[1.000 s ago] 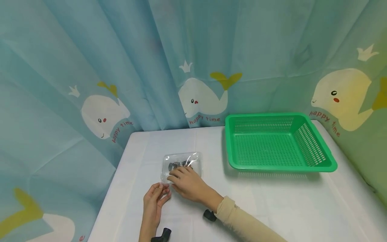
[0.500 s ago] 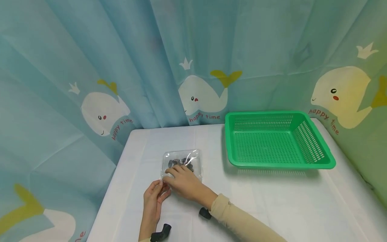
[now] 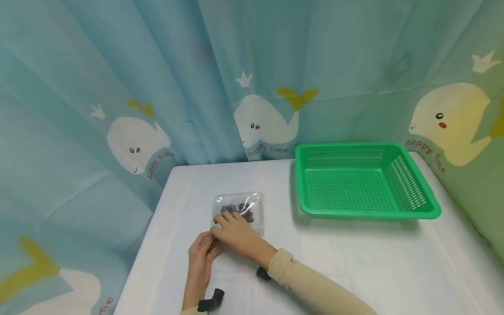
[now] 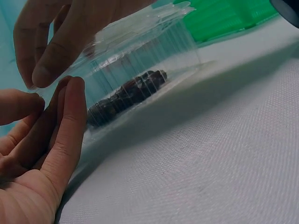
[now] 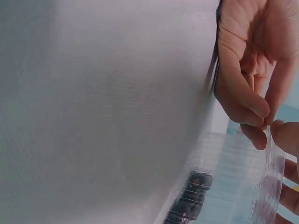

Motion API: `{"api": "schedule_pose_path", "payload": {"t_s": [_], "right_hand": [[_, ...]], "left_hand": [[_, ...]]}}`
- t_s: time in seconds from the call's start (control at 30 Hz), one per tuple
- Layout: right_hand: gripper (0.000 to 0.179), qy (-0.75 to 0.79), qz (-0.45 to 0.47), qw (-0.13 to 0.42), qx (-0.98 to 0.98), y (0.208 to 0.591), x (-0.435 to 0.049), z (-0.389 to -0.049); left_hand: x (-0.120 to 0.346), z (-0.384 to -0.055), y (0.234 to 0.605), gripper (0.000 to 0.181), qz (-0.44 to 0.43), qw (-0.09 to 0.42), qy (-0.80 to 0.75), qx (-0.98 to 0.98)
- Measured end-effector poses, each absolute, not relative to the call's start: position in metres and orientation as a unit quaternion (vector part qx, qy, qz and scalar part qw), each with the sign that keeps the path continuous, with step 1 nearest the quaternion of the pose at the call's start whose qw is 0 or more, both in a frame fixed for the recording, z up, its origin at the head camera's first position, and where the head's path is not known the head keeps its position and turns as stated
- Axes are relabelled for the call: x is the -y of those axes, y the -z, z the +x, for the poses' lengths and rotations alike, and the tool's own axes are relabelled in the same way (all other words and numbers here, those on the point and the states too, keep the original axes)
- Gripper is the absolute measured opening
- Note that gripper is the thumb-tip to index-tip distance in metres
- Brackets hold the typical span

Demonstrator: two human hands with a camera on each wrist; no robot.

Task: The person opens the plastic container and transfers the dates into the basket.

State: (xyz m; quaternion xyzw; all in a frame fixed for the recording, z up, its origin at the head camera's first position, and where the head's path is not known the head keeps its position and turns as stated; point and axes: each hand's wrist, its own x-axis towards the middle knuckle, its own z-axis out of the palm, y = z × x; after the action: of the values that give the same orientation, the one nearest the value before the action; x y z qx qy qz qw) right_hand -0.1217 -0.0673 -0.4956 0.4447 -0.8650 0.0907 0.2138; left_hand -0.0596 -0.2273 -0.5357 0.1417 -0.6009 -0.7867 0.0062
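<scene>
A clear plastic clamshell box [image 3: 257, 205], with several small dark glossy pieces [image 4: 128, 95] inside, lies on the white table. My left hand [image 3: 201, 258] pinches the rim at the box's near left corner between thumb and fingertips. My right hand [image 3: 238, 236] reaches over the box from the right. Its thumb [image 5: 286, 135] is at the same corner, close against the left fingertips, and its other fingers bend over the lid. Both hands seem to pinch the lid's edge. In the head view the right hand hides the box's near side.
A green perforated basket [image 3: 366, 214] stands at the back right of the white table [image 3: 315, 258]. Black wrist-camera mounts [image 3: 211, 300] show beside the forearms. A blue-green curtain [image 3: 189, 65] with whale prints hangs behind the table.
My right hand has shifted slightly left, its thumb now at the corner beside the left fingertips. More of the dark pieces shows. The left hand stays at the corner.
</scene>
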Motion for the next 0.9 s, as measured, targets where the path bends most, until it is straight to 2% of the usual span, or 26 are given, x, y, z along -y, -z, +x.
{"api": "schedule_pose_path", "payload": {"t_s": [0.2, 0.47, 0.7, 0.9], "right_hand": [[0.009, -0.089, 0.443, 0.21, 0.867, 0.495, 0.07, -0.122], [0.015, -0.092, 0.434, 0.196, 0.874, 0.491, 0.07, -0.12], [0.017, -0.078, 0.419, 0.237, 0.873, 0.495, 0.077, -0.12], [0.024, -0.037, 0.409, 0.246, 0.878, 0.505, 0.084, -0.12]], "left_hand": [[0.228, -0.06, 0.536, 0.014, 0.15, 0.003, 0.79, 0.594], [0.226, -0.061, 0.535, 0.014, 0.146, 0.004, 0.793, 0.591], [0.225, -0.064, 0.536, 0.015, 0.148, 0.003, 0.796, 0.587], [0.225, -0.062, 0.536, 0.015, 0.152, -0.002, 0.795, 0.587]]}}
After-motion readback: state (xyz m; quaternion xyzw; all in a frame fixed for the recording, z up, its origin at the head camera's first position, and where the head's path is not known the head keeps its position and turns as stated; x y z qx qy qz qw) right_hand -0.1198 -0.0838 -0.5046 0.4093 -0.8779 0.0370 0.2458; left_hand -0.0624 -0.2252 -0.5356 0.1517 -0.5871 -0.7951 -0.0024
